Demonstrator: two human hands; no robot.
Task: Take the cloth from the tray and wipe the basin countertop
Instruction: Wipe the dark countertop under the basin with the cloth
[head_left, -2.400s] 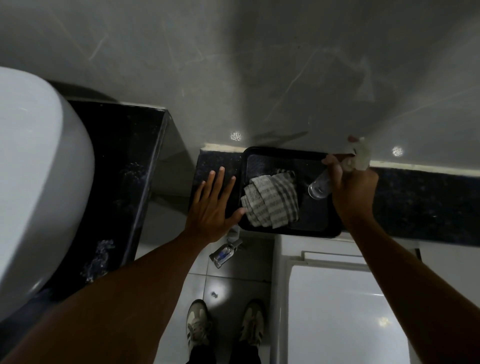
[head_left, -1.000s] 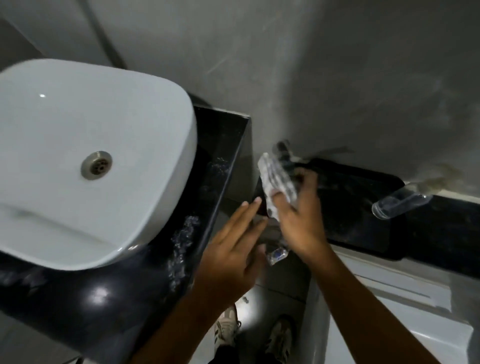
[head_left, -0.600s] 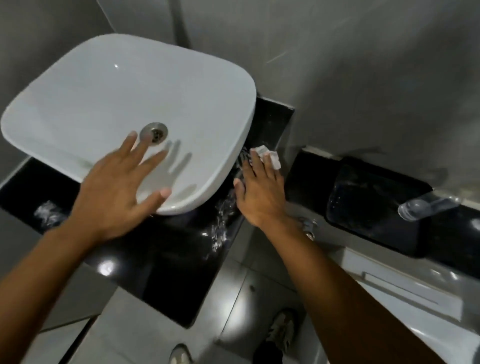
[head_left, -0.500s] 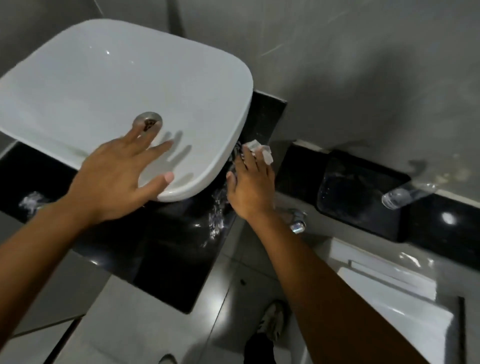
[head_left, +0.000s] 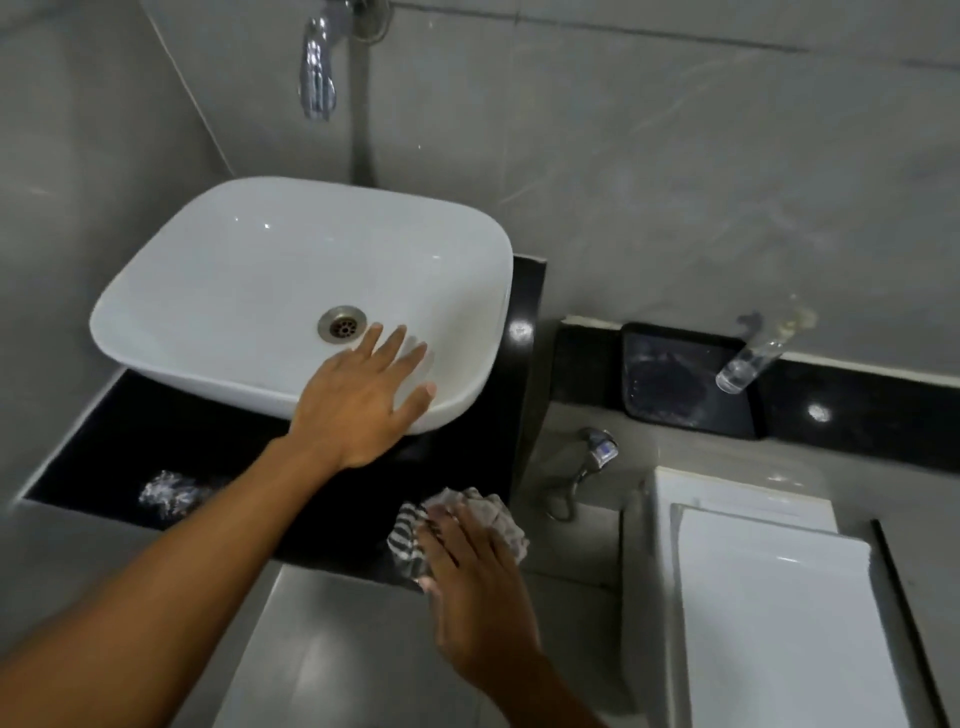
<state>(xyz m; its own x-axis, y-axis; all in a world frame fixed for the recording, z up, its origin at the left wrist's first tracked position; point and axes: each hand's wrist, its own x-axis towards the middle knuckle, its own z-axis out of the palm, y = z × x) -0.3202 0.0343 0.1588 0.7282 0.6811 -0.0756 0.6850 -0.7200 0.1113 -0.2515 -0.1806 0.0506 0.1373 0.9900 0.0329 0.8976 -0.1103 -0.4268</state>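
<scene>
My right hand (head_left: 470, 577) presses a crumpled striped grey-and-white cloth (head_left: 493, 517) flat onto the front right corner of the black countertop (head_left: 218, 452). Fingers spread, my left hand (head_left: 363, 400) rests on the front rim of the white basin (head_left: 234, 291) and holds nothing. To the right, on a lower black ledge, sits the black tray (head_left: 675, 384), with no cloth in it. A patch of water drops (head_left: 166, 493) glints on the countertop at the front left.
A chrome tap (head_left: 318, 78) juts from the grey wall above the basin. A clear spray bottle (head_left: 753, 353) leans at the tray's right edge. A small chrome valve (head_left: 597, 449) sits below the ledge. A white toilet tank lid (head_left: 769, 613) fills the lower right.
My right hand has slid the cloth from beside the basin's right side toward me to the countertop's front right corner. The left hand stays on the basin rim. The view tilted up, showing the tap.
</scene>
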